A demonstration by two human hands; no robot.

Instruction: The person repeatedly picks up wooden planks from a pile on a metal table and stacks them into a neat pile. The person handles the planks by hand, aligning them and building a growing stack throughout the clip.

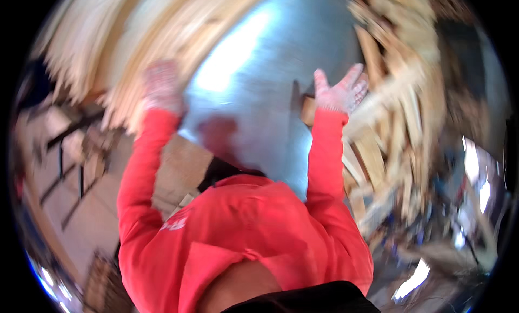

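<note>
My left hand, in a pale knitted glove, is over the near edge of a stack of light wooden boards. Motion blur smears its fingers, so their pose is unclear. Gloved the same way, my right hand is open with fingers spread and nothing in it. It is near the right edge of a shiny metal tabletop, next to a heap of wood offcuts. A small wooden block shows beside its wrist. Whether the right hand touches anything cannot be made out.
Boards extend along the far left side of the metal surface. On the left floor stands a dark metal frame with wood pieces by it. Offcuts pile up along the right, and mixed debris lies at the lower right.
</note>
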